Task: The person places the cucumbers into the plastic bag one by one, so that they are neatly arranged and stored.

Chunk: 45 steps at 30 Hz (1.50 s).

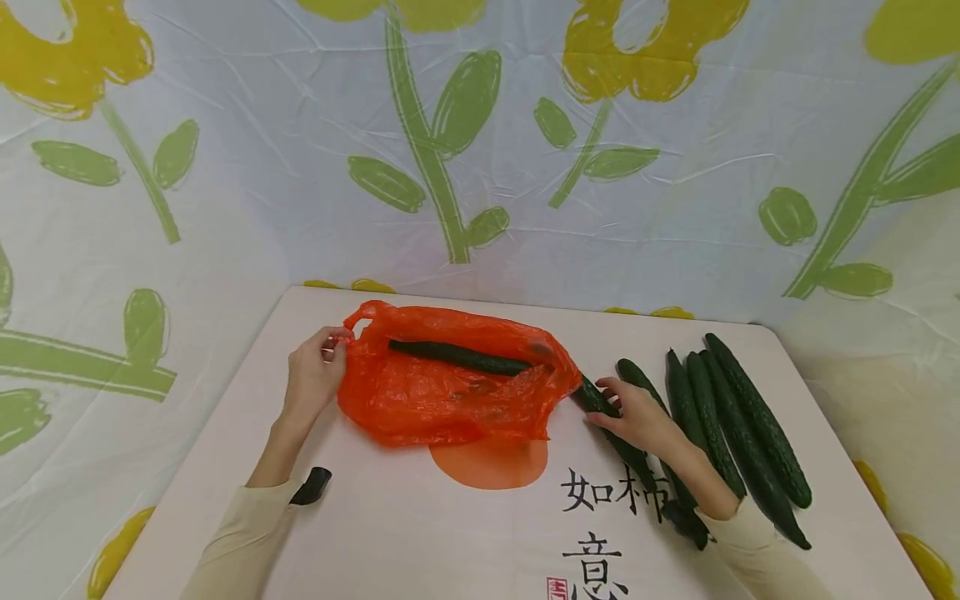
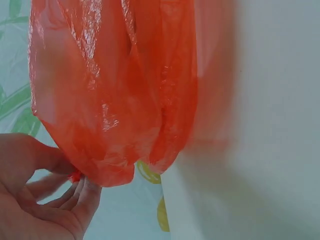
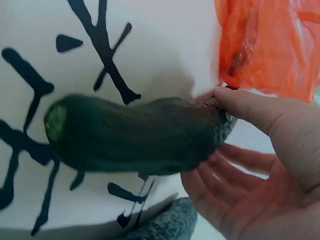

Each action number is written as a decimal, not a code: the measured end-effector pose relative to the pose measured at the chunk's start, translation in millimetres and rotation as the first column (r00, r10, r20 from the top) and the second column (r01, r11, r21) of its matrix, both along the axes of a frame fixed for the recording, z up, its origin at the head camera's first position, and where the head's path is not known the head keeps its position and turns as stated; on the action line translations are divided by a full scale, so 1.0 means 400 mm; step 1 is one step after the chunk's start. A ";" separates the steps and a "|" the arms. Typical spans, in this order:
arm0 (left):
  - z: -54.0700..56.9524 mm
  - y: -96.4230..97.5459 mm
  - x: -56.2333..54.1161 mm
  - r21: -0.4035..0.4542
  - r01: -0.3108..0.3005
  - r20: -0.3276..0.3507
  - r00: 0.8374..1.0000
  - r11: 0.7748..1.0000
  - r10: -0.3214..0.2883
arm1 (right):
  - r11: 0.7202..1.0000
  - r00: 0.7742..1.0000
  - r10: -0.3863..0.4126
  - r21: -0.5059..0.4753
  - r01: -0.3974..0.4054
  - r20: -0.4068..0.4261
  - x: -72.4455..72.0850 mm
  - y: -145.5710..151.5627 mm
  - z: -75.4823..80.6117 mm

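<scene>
An orange-red plastic bag (image 1: pixel 420 408) lies on the table. My left hand (image 1: pixel 317 371) pinches its left edge by a handle, and the left wrist view shows thumb and fingertips meeting on the bag (image 2: pixel 110 110). One dark green cucumber (image 1: pixel 450 356) lies lengthwise at the bag, its right end covered by the film. At the bag's right end my right hand (image 1: pixel 641 417) holds another cucumber (image 3: pixel 120 135) between thumb and fingers. That cucumber's far tip meets the bag's edge and is hidden in the head view; its cut-looking end points toward me.
Several more cucumbers (image 1: pixel 757 408) lie side by side on the table's right, close to my right forearm. The pale table (image 1: pixel 420 533) bears an orange disc (image 1: pixel 491 467) and black characters (image 1: pixel 592 558). A flower-patterned cloth (image 1: pixel 300 150) hangs behind and at the sides.
</scene>
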<state>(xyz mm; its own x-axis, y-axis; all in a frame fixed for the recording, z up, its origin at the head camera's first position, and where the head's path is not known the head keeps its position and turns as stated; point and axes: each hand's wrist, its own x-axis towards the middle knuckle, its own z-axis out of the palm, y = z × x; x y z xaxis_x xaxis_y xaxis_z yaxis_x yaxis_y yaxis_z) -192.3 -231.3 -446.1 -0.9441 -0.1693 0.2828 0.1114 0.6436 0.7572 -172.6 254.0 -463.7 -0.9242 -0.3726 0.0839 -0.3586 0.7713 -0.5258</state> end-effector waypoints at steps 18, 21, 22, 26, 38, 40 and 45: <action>-0.005 0.010 0.015 -0.042 0.157 0.230 0.963 0.987 -0.143 | 0.988 0.989 -0.149 0.045 0.148 -0.002 0.037 0.038 0.042; -0.014 0.005 0.012 -0.041 0.154 0.253 0.957 0.987 -0.139 | 0.984 0.985 -0.170 0.049 0.170 -0.009 0.041 0.055 0.055; -0.017 0.004 0.011 -0.040 0.153 0.256 0.957 0.987 -0.138 | 0.983 0.984 -0.176 0.047 0.176 -0.007 0.041 0.061 0.061; -0.030 0.000 0.005 -0.055 0.146 0.250 0.960 0.988 -0.128 | 0.979 0.980 -0.198 0.043 0.198 -0.004 0.042 0.079 0.088; -0.054 -0.006 -0.012 -0.098 0.130 0.226 0.968 0.987 -0.105 | 0.977 0.977 -0.207 0.050 0.209 -0.042 0.037 0.101 0.205; -0.051 -0.007 -0.013 -0.095 0.120 0.216 0.971 0.988 -0.097 | 0.980 0.979 -0.193 0.041 0.196 -0.066 0.036 0.097 0.221; -0.034 -0.006 -0.010 -0.060 0.083 0.176 0.982 0.995 -0.071 | 0.989 0.980 -0.138 0.034 0.144 -0.144 0.032 0.073 0.258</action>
